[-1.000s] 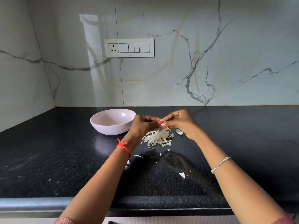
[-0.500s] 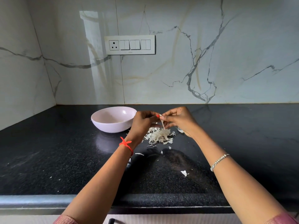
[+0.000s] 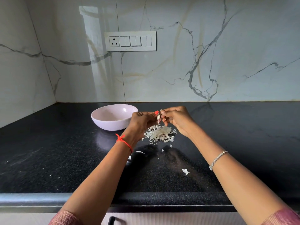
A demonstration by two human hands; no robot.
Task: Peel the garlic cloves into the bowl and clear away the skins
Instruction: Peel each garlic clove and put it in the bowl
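Note:
A pale pink bowl (image 3: 112, 117) stands on the black counter, left of my hands. My left hand (image 3: 142, 122) is curled around a garlic clove that its fingers mostly hide. My right hand (image 3: 176, 119) pinches a thin strip of skin (image 3: 158, 118) that hangs between the two hands. Directly below them lies a heap of white garlic skins (image 3: 159, 133). What is inside the bowl cannot be made out from here.
Loose skin flakes lie on the counter: one (image 3: 185, 171) near the front right, one (image 3: 140, 152) by my left wrist, tiny bits at front left. The marble wall with a switch plate (image 3: 129, 41) rises behind. The counter's front edge (image 3: 32, 198) runs close to me.
My hands have lifted slightly and drawn apart a little. A strip of skin now hangs longer between them, above the heap.

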